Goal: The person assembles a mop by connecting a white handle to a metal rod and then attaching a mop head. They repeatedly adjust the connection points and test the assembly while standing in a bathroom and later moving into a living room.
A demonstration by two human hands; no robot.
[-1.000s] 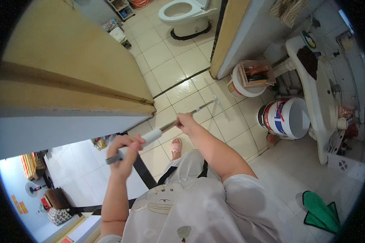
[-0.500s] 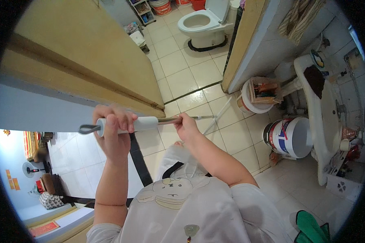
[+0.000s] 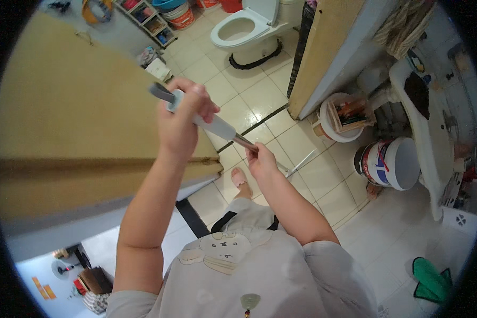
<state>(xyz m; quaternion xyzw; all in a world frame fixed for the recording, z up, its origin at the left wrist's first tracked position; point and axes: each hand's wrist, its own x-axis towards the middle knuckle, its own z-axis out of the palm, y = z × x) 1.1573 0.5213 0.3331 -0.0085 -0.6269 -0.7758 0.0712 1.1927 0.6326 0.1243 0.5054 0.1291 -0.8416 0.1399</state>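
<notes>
A long-handled floor squeegee (image 3: 217, 126) slants from upper left down toward the tiles, with a white grip, a grey hanging loop at its top and a metal pole. My left hand (image 3: 184, 114) wraps round the white grip near the loop. Lower down, my right hand (image 3: 262, 160) is closed on the metal pole. The thin pale bar at the squeegee's foot (image 3: 303, 161) lies at the floor beyond my right hand; my hand and forearm hide part of the pole.
Left stands a yellowish door (image 3: 63, 106); a door frame (image 3: 323, 58) rises on the right. Beyond the threshold is a toilet (image 3: 241, 32). A lidded bucket (image 3: 339, 124), a white bucket (image 3: 392, 164) and a washbasin (image 3: 429, 143) line the right. Green cloth (image 3: 432, 281) lies lower right.
My left hand has moved up and right with the grip, so the pole slants more steeply. The squeegee's bar has shifted right and down in view. One foot now shows further forward.
</notes>
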